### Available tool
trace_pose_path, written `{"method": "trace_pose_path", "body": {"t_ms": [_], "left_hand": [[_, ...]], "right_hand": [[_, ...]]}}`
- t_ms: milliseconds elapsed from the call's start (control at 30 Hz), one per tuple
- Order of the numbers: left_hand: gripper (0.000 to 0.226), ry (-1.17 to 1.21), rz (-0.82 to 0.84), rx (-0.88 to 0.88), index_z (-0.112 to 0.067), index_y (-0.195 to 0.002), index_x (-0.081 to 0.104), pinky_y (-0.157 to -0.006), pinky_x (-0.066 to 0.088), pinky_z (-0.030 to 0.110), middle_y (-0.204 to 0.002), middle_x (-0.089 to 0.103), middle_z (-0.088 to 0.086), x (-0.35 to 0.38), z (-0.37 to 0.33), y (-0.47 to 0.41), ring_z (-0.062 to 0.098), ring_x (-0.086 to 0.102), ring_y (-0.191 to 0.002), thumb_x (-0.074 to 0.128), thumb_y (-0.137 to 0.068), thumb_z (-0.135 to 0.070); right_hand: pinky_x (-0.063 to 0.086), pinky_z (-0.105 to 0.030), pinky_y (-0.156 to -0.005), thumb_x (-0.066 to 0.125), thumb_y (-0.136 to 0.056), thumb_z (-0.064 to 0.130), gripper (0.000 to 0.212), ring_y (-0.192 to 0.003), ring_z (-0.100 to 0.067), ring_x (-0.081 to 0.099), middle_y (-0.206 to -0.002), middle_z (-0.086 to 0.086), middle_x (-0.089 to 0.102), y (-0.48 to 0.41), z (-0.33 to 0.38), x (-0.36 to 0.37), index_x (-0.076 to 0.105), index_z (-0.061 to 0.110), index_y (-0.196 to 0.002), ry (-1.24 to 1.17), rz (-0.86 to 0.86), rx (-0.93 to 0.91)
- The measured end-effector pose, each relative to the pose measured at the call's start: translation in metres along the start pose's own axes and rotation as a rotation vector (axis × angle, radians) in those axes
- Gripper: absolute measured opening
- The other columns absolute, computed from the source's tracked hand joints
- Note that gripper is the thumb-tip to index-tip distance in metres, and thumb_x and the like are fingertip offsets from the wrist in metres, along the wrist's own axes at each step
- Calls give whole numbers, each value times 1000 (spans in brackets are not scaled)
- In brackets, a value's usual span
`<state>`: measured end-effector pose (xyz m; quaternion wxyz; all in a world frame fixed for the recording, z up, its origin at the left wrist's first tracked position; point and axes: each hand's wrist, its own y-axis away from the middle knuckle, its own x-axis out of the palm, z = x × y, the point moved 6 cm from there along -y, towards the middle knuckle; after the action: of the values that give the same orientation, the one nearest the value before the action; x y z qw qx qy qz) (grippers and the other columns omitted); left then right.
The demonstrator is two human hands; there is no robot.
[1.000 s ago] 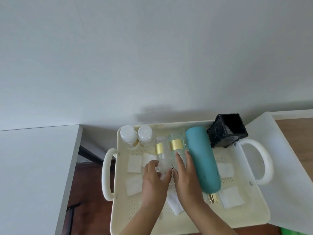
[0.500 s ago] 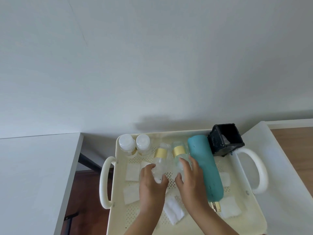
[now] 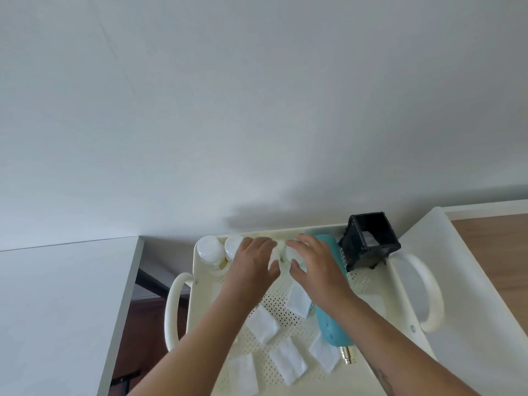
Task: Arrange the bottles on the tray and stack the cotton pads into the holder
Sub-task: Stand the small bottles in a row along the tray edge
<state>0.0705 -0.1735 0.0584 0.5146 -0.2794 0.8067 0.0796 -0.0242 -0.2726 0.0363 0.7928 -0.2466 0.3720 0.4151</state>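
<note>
A cream perforated tray (image 3: 371,292) holds everything. Two white-capped bottles (image 3: 211,249) stand at its back left corner. Just right of them, my left hand (image 3: 251,265) and my right hand (image 3: 315,265) each grip a small clear bottle (image 3: 281,252) standing against the back wall; only the pale tops show between my fingers. A teal bottle (image 3: 333,328) lies on its side under my right wrist, its gold neck pointing toward me. The black holder (image 3: 368,245) sits tilted at the back right with a white pad inside. Several square cotton pads (image 3: 263,324) lie loose on the tray floor.
The tray has looped handles on the left (image 3: 173,310) and right (image 3: 428,292). A white tabletop (image 3: 57,304) lies to the left across a dark gap, and a white surface (image 3: 471,295) to the right. A plain wall rises right behind the tray.
Both hands moved the two gold-banded clear bottles from the middle of the tray to its back wall, beside the white-capped pair. More cotton pads now show in front.
</note>
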Motion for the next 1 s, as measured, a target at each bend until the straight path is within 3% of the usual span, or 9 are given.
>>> {"method": "trace_pose_path", "body": {"t_ms": [133,300,567,700,767,1000], "left_hand": [[42,-31,132,44,-11,-125,61,-95,46,34,-126,65,3,-5,8,-16,23,54,-115,68,-87,-25],[61,-103,185,54,-18,-138,49,-107,34,29,-136,57,-1,-10,22,-15,18,49,-126,72,-84,-32],[52,-167,198,91,-20,-136,52,-109,22,28,-136,57,-3,-8,29,-29,18,50,-125,69,-87,-28],[52,-173,199,80,-20,-137,51,-111,20,28,-138,56,-3,-8,33,-33,19,50,-126,67,-88,-27],[51,-165,195,69,-19,-137,50,-110,21,28,-138,56,-2,-7,33,-34,20,49,-126,67,-89,-27],[53,-119,197,32,-20,-139,48,-109,29,32,-139,55,-3,-5,36,-28,19,50,-126,66,-89,-26]], "right_hand": [[24,-18,-106,52,-98,20,39,-141,-13,30,-152,4,37,-11,-4,4,52,25,-136,-102,69,18],[22,-13,-105,50,-99,23,39,-142,-7,29,-155,8,31,-10,-10,8,49,28,-138,-162,70,45],[24,-13,-106,54,-97,17,39,-136,-9,37,-147,5,42,-15,-12,12,52,23,-135,-154,28,51],[16,6,-94,55,-96,15,38,-131,-3,37,-144,6,43,-19,-13,14,53,22,-133,-173,8,61],[16,8,-92,56,-95,15,38,-125,4,35,-142,7,44,-22,-14,14,53,21,-132,-190,3,58],[32,-18,-109,59,-94,17,40,-124,5,37,-140,10,46,-22,-17,14,49,23,-133,-229,5,52]]}}
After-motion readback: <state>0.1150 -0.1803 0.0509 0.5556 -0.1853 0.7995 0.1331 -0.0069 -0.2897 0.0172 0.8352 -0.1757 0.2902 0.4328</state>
